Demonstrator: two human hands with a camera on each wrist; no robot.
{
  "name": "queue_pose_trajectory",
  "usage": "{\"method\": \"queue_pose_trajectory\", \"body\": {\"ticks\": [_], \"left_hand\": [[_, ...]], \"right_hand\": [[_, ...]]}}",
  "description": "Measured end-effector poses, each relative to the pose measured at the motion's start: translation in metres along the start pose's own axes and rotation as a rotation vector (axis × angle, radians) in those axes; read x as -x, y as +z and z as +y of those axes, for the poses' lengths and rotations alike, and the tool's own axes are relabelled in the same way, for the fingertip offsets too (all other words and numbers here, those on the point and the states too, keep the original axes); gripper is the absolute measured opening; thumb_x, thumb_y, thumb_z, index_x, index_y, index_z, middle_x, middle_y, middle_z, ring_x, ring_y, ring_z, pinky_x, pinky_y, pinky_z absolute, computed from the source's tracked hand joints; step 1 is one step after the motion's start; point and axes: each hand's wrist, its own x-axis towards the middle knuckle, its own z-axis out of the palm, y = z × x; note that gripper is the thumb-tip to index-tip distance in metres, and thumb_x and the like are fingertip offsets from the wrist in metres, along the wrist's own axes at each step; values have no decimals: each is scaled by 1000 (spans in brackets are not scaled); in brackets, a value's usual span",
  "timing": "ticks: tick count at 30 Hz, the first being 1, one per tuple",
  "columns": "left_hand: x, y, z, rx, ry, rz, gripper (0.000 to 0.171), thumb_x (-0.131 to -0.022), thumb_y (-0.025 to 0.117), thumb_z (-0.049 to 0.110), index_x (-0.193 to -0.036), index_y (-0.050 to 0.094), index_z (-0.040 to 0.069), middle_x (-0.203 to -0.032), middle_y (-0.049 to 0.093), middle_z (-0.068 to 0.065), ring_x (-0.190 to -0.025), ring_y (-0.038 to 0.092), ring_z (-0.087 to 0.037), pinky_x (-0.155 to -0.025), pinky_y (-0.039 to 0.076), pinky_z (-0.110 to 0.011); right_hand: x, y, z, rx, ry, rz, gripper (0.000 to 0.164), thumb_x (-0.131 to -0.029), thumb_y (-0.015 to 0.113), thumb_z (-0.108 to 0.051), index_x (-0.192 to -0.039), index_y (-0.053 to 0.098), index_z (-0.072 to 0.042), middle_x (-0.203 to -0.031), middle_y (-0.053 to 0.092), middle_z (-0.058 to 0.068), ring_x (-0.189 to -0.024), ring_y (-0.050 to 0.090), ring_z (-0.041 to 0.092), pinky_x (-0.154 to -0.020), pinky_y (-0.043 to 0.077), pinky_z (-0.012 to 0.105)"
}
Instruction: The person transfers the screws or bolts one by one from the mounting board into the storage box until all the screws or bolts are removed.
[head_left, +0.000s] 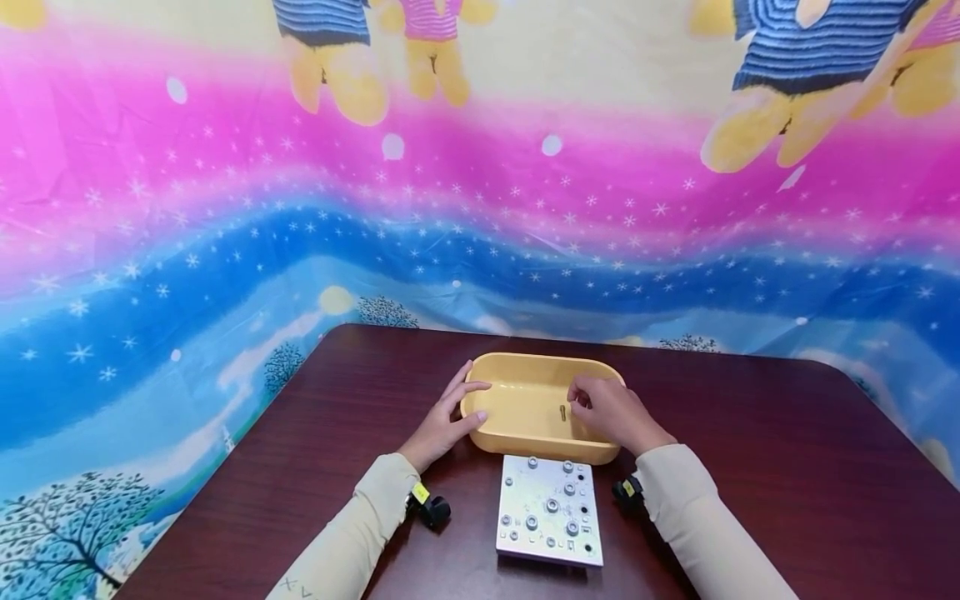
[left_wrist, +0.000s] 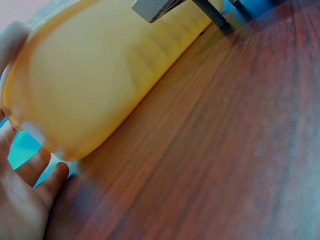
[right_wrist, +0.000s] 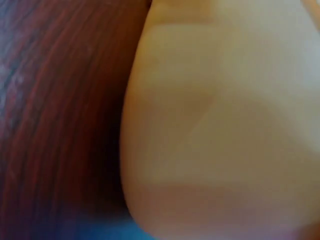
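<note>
At the far left, the snowflake-printed cloth (head_left: pixel 165 275) hangs behind the dark wood-grain table (head_left: pixel 787 433). My left sleeve (head_left: pixel 352 529) comes next, with 1 small black wrist camera (head_left: pixel 433 511) at its cuff. My left hand (head_left: pixel 442 423) grips the left end of the yellow oblong tray (head_left: pixel 517 402), thumb and fingers spread about its rim. The tray sits on the table; nearer me, just beside its front wall, is the silvery metal plate (head_left: pixel 536 492) with several round-headed bolts in it. From the left wrist, 2 threaded shanks (left_wrist: pixel 212 12) show below that plate. Inside the tray, right of its middle, is 1 brassy bolt (head_left: pixel 562 413). Just right of it, my right hand (head_left: pixel 611 410) reaches in with bent fingers; I cannot tell whether they pinch anything. My right sleeve (head_left: pixel 686 492) follows.
</note>
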Motion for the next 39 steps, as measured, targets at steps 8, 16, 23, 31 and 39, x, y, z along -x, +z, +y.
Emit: {"method": "queue_pose_trajectory", "body": {"ticks": [8,16,23,31,39], "left_hand": [[0,0,1,2,-1,-5,43,-95,61,16,-136,51,9,-161,5,4,-147,7,-22,-111,27,-50],[0,1,1,17,-1,-10,44,-95,60,14,-137,50,4,-161,4,4,-147,7,-25,-110,29,-50],[0,1,0,-7,5,6,44,-94,60,12,-136,51,4,-161,5,1,-147,4,-24,-112,24,-50],[1,0,0,-8,-15,-1,43,-95,60,14,-137,51,9,-161,4,5,-147,2,-20,-114,20,-49],[0,1,1,-10,-16,-2,41,-96,60,14,-136,52,11,-161,5,4,-148,2,-20,-114,20,-48]], "right_hand": [[-1,4,-1,148,39,-39,5,-83,61,-15,-85,64,-19,-73,55,-8,-65,48,14,-63,43,37],[1,3,-3,154,51,-29,5,-85,60,-17,-85,64,-19,-72,55,-9,-64,48,13,-62,42,36],[0,3,-6,150,59,-37,4,-87,63,-19,-83,65,-20,-72,56,-9,-63,48,13,-63,42,36],[1,4,-6,142,65,-54,4,-88,64,-20,-83,66,-21,-71,57,-11,-62,48,12,-61,42,34],[1,3,-7,142,59,-49,6,-88,64,-19,-84,68,-21,-71,57,-10,-62,48,12,-60,42,34]]}}
